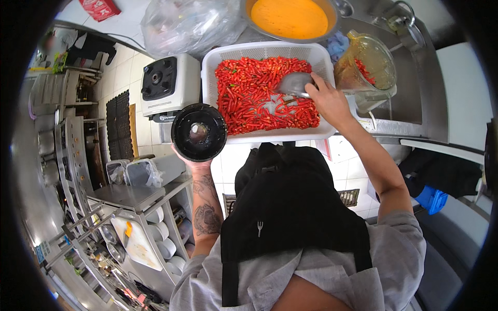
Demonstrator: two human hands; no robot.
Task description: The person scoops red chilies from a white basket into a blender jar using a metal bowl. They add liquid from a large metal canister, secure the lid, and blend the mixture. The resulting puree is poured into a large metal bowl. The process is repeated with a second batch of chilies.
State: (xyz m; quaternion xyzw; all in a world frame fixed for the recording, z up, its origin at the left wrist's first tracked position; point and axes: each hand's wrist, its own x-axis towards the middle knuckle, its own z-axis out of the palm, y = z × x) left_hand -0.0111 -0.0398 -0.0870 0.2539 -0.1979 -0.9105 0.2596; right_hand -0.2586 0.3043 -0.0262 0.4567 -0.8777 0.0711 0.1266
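Note:
My right hand (328, 100) grips a small metal bowl (296, 84), tipped down into red chillies (245, 91). They lie in a white perforated plastic basket (268, 137), where a patch of its bottom shows among them. In my left hand (200, 165) is a round black vessel or lid (199, 132), hollow side up, at the basket's near left corner; most of the fingers are hidden beneath it. Right of the basket stands a smeared clear blender jug (367, 64) with some chillies inside. A blender base (171, 85) without a jug stands left of the basket.
Behind the basket are a metal bowl of orange liquid (290, 18) and a clear plastic bag (190, 29). A blue cloth (337, 46) lies beside the jug. The steel sink (410, 87) is at right. A metal shelf unit (128, 198) stands at lower left.

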